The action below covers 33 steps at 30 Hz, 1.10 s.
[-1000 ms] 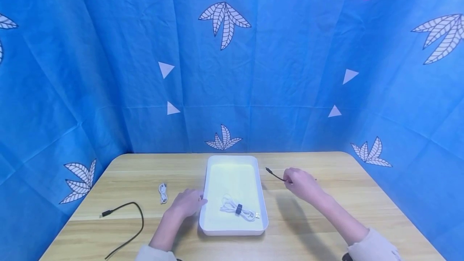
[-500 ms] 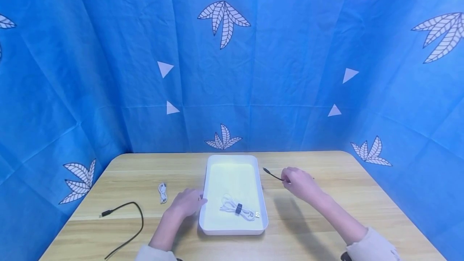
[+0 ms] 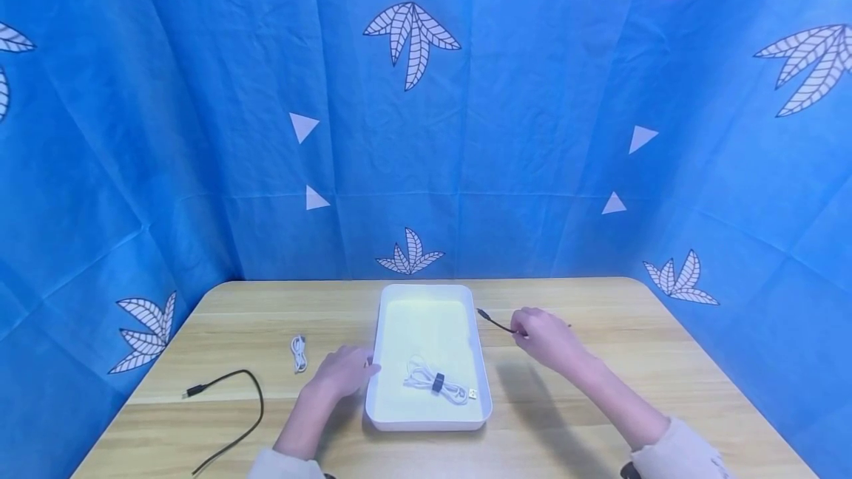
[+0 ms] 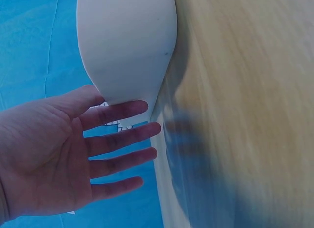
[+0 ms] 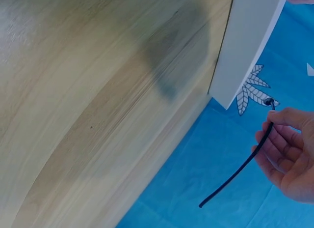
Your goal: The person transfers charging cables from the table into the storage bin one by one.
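My left hand (image 3: 342,373) holds the left wall of a white rectangular tray (image 3: 429,425), thumb over the rim and index finger against the outside. In the left wrist view the other fingers (image 4: 122,139) stay extended beside the tray wall (image 4: 130,46). Inside the tray lies a coiled white USB cable (image 3: 419,374) bound with a dark strap (image 3: 438,383). To the right of the tray, my right hand (image 3: 547,338) pinches a short black cable (image 3: 498,323) between thumb and fingers, raised above the table. Its free end hangs down in the right wrist view (image 5: 235,174).
On the left of the wooden table (image 3: 639,331) lie a small bundled white cable (image 3: 299,355) and a longer curved black cable (image 3: 262,405). A blue patterned curtain (image 3: 426,154) surrounds the table's back and sides.
My right hand has moved slightly left with the black cable, bringing its connector close to the tray's right rim. The left hand and tray have stayed in place.
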Motion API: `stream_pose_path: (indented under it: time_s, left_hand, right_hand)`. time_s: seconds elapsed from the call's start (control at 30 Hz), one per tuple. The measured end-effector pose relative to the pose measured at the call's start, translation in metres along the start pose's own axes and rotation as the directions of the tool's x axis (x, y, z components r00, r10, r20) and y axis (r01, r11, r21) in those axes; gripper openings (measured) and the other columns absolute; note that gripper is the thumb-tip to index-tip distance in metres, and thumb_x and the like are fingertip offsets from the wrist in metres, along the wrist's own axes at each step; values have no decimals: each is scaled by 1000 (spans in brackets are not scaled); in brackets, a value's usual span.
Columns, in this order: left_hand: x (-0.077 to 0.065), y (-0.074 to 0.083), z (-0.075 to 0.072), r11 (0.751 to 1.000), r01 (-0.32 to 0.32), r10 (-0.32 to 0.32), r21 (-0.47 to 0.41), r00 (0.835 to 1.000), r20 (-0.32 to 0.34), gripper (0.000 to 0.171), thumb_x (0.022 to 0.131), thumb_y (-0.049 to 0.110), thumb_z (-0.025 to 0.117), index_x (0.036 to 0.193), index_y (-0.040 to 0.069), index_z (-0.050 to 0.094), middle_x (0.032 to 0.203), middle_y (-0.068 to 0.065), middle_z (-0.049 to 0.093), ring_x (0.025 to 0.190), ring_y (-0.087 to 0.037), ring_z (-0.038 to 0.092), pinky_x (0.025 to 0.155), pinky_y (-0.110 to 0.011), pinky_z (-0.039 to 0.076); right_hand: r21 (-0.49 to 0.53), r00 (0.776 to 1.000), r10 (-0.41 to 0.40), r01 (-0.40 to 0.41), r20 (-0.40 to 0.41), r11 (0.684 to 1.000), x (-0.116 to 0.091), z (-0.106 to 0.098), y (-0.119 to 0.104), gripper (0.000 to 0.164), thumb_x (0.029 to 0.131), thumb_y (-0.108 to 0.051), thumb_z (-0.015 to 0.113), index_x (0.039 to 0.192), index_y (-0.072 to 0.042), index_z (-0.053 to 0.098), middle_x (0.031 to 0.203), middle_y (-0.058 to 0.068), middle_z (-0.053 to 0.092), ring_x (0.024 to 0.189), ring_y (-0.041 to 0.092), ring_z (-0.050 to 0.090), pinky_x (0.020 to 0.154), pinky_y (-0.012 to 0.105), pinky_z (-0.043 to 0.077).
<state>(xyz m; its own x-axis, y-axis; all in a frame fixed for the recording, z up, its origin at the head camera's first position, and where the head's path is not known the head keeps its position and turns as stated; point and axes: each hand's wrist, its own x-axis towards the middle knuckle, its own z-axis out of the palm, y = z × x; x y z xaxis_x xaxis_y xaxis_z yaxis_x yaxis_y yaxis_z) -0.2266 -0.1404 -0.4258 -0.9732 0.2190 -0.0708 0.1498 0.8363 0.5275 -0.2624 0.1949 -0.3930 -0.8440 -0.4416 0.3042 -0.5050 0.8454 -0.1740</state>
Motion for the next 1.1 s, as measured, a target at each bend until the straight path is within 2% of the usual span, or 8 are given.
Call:
stream_pose_path:
  time_s: [0.43,0.73,1.1]
  left_hand:
    - [0,-1,0,1000,-7,7,-3,1000,0,22,90,18,56,106,3,62,72,0,51,66,-16,48,59,-32,41]
    - [0,-3,0,1000,-1,1,7,1000,3,22,91,19,56,106,4,62,74,0,52,68,-17,48,61,-34,42]
    - [1,-3,0,999,-34,34,16,999,-7,17,90,18,56,99,6,64,73,1,53,68,-17,49,63,-36,43]
  right_hand:
    - [-11,999,-31,31,-19,999,0,3,-7,14,74,0,70,74,-10,60,69,-5,52,64,12,51,56,27,44]
    - [4,1000,-8,8,-17,1000,2,5,-13,15,73,-1,71,74,-12,61,70,-6,52,65,11,51,57,27,45]
    - [4,999,-28,28,-41,1000,5,10,-18,16,72,0,70,73,-12,60,69,-6,52,64,11,52,56,26,45]
